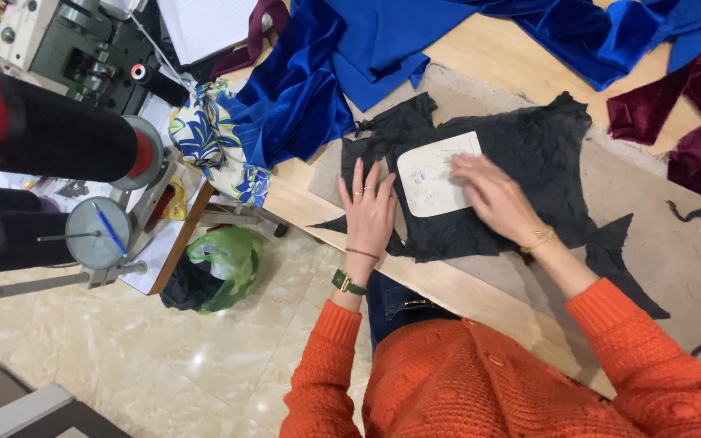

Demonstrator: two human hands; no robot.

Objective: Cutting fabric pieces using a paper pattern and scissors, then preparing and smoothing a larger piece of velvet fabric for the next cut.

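The person in the orange sweater point(480, 381) leans over a wooden table point(480, 61) where a piece of black fabric point(529, 154) lies spread on a grey mat point(675, 243), near the table's front edge. A pale card pattern point(436, 174) with rounded lower corners rests on top of the fabric, towards its left part. The left hand point(369, 212) lies flat, fingers spread and palm down, pressing the fabric just beside the pattern's left edge. The right hand point(492, 195) rests on the pattern's right side, fingers loosely extended across the card; it is slightly blurred, so whether the fingertips press or merely brush the card cannot be told. Neither hand pinches anything. The black fabric looks thin, light and limp, with crinkles across its surface and ragged, pointed edges; it would likely slide and bunch easily, so it is probably best held down with flat palms, or lifted by an edge or corner. The pattern looks stiff and light, likely to shift on the cloth unless pressed, and easiest to take by a free edge. Behind the work, bright blue fabric point(318, 81) lies heaped, with dark red fabric point(691, 105) at the right. To the left stands a sewing machine point(66, 40) with large thread cones point(42, 130), and a green bag point(225, 264) sits on the tiled floor point(164, 365) below.
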